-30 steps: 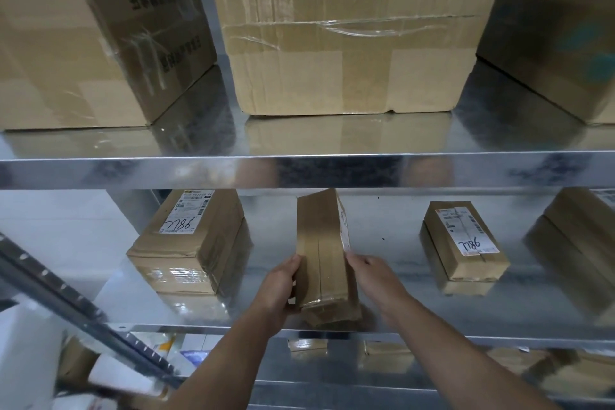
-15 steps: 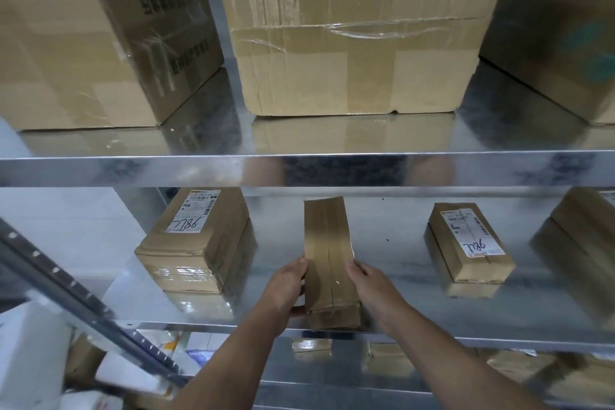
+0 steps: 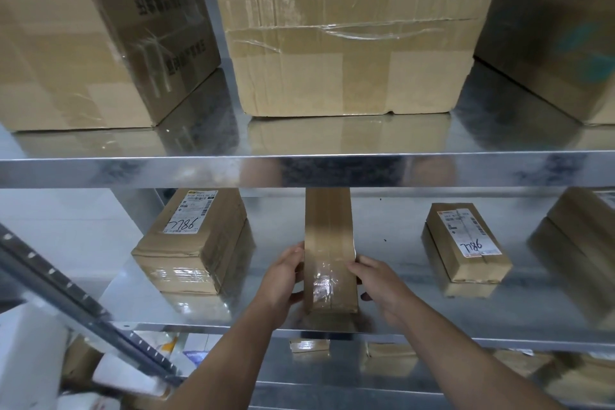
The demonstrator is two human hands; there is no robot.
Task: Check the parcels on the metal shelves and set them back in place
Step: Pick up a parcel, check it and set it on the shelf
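Head view: left hand (image 3: 283, 280) and right hand (image 3: 382, 286) grip the taped parcel (image 3: 329, 253) from either side.

left hand (image 3: 282, 280) | right hand (image 3: 386, 288) | grip taped parcel (image 3: 329, 253) | upright on middle shelf (image 3: 399, 243)

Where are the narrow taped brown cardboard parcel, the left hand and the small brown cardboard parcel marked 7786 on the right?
narrow taped parcel (image 3: 329, 236): head view, taped face.
left hand (image 3: 283, 280): head view, its back.
small parcel marked 7786 (image 3: 466, 233): head view, white label.
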